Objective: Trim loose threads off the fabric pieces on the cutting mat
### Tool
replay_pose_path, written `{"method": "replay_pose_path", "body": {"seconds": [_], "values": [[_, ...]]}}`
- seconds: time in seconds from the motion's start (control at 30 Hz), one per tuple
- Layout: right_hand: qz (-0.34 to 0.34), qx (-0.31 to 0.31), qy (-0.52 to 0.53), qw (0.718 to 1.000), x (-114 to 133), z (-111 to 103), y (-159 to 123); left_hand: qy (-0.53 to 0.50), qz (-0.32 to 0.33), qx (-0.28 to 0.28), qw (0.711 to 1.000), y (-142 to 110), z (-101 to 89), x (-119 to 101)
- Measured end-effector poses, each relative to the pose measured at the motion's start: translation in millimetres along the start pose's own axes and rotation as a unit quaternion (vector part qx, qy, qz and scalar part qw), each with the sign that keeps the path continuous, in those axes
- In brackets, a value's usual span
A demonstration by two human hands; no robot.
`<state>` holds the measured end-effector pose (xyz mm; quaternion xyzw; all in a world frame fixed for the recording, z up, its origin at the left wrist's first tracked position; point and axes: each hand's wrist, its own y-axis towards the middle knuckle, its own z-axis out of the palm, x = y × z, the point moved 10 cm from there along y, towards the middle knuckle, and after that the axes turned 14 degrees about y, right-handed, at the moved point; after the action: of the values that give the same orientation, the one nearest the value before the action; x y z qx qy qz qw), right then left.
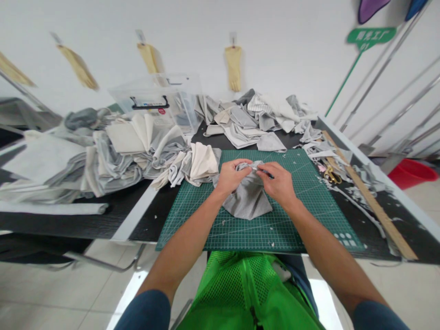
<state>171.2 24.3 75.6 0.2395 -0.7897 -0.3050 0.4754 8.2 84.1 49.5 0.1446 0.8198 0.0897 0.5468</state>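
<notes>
A piece of grey fabric (248, 199) hangs gathered over the green cutting mat (309, 201). My left hand (234, 175) is closed on its upper edge, with the fingers curled round the cloth. Close beside it, my right hand (277, 181) is closed in a pinch at the same edge. Something small and dark with a pale tip shows between the right fingers; it looks like a slim tool, but its kind is unclear. The lower part of the fabric spreads onto the mat.
Fabric piles (113, 151) lie at the left, with more cloth pieces (247, 117) behind the mat. A clear plastic box (154, 98) stands by the wall. At the right are gold-handled scissors (332, 176), fabric scraps and a wooden ruler (371, 197); a red bucket (410, 174) stands beyond.
</notes>
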Motion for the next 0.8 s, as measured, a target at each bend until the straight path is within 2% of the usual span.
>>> {"method": "replay_pose_path", "body": {"seconds": [0.27, 0.47, 0.67, 0.8], "values": [[0.008, -0.007, 0.011, 1.000, 0, -3, 1, -0.006, -0.002, 0.000, 1.000, 1, 1.3, 3], [0.068, -0.095, 0.025, 0.993, -12, -25, 2, -0.034, -0.013, -0.015, 0.999, 2, -0.4, 5], [0.039, -0.048, 0.037, 0.997, -2, -13, 2, -0.053, -0.012, -0.011, 0.998, 2, 0.2, 7], [0.029, -0.041, 0.037, 0.998, 2, -8, 2, -0.064, -0.007, -0.008, 0.998, 3, 1.3, 7]]}}
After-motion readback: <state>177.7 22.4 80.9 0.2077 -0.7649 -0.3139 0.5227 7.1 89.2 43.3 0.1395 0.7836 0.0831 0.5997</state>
